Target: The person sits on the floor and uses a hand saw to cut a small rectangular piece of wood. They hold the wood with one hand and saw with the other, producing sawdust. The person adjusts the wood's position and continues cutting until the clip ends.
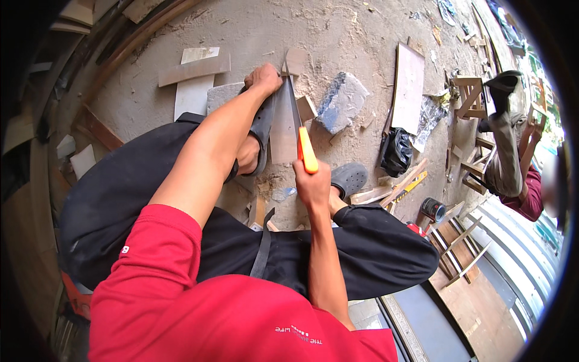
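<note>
My right hand (pixel 314 184) is closed round the orange and yellow handle (pixel 307 151) of a handsaw. The saw's blade (pixel 293 99) points away from me and lies along a thin wooden board (pixel 283 134), crossing it near its far end. My left hand (pixel 263 79) is curled at the board's left edge, beside the blade, with its fingertips partly hidden. My left foot, in a dark clog (pixel 262 130), rests against the board's left side. A pale block (pixel 223 96) shows under the left hand. A small wood piece (pixel 306 108) sits right of the blade.
A blue-stained block (pixel 342 102) stands to the right. Beyond it are a pale panel (pixel 409 87), a black plastic bag (pixel 397 152) and a paint can (pixel 432 209). Offcuts (pixel 194 69) lie at the far left. Another person (pixel 512 151) is at the right beside wooden frames.
</note>
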The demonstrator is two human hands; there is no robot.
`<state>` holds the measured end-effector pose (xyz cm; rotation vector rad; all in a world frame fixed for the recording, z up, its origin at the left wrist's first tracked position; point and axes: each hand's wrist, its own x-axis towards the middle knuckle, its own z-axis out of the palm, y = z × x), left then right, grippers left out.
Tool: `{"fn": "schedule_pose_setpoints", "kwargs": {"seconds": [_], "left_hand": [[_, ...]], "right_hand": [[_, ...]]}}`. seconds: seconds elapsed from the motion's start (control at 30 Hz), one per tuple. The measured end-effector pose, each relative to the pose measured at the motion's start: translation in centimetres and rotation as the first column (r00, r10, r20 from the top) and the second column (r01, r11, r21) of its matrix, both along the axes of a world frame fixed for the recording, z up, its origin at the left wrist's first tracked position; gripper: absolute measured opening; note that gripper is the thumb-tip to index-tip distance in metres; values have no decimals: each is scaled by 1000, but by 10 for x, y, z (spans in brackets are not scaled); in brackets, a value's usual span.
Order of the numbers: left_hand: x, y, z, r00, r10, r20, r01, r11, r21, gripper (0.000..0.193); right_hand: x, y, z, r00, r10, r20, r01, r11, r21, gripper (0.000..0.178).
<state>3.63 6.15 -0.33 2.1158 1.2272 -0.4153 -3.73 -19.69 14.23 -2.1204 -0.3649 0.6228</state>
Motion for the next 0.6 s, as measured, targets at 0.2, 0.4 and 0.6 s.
{"fn": "schedule_pose_setpoints", "kwargs": {"seconds": [0.2, 0.4, 0.6], "left_hand": [[-4, -29, 16, 909, -369, -196, 404, 894, 193, 63], [-12, -44, 35, 762, -528, -375, 623, 756, 200, 101], [-11, -40, 46, 710, -575, -406, 666, 736, 122, 108]], "right_hand": [[11, 10, -21, 990, -90, -104, 93, 995, 27, 28], [14, 8, -30, 979, -108, -175, 125, 988, 86, 29], [13, -2, -14, 985, -79, -152, 84, 996, 29, 29]]}}
